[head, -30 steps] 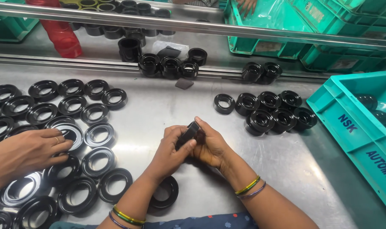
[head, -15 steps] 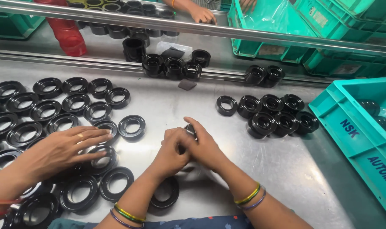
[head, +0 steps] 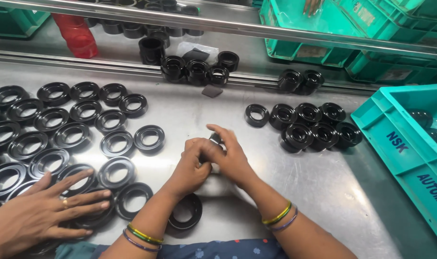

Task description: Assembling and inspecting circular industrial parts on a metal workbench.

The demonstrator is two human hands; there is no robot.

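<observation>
A: At mid-table, a small black rubber ring [head: 215, 138] is pinched between left hand [head: 192, 166] and right hand [head: 230, 156].
B: Confirmed. Both grips closed on it, above the steel table [head: 319, 187].

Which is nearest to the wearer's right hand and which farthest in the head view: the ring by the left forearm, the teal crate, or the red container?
From the right hand:
1. Black ring, just below left, beside the forearm.
2. Teal crate, far right.
3. Red container, top left, beyond the rail.

Both hands meet at mid-table, left hand [head: 192, 165] curled, right hand [head: 230, 156] cupped against it, fingers bent
</observation>
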